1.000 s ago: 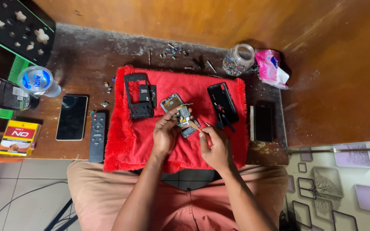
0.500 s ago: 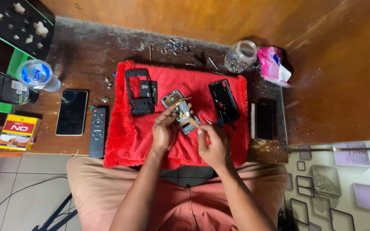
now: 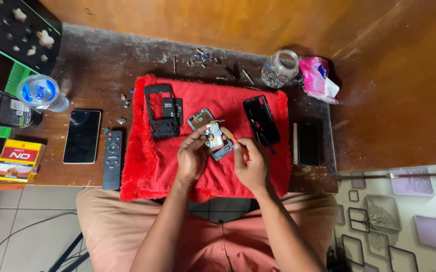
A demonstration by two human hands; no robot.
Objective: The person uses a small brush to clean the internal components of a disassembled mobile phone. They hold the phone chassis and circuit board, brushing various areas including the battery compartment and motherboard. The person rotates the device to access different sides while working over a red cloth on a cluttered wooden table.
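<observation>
While I watch the head view, my left hand (image 3: 192,160) grips an opened phone (image 3: 212,133) over the red cloth (image 3: 147,166) | right hand (image 3: 251,166) is closed on a small tool (image 3: 228,135) touching the phone's insides | black frame (image 3: 160,111) lies left, black back cover (image 3: 261,119) right, glass jar (image 3: 279,69) behind.

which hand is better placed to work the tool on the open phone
Right, probably. The right hand already holds the tool with its tip at the open phone; the left hand grips the phone, steadying it.
</observation>
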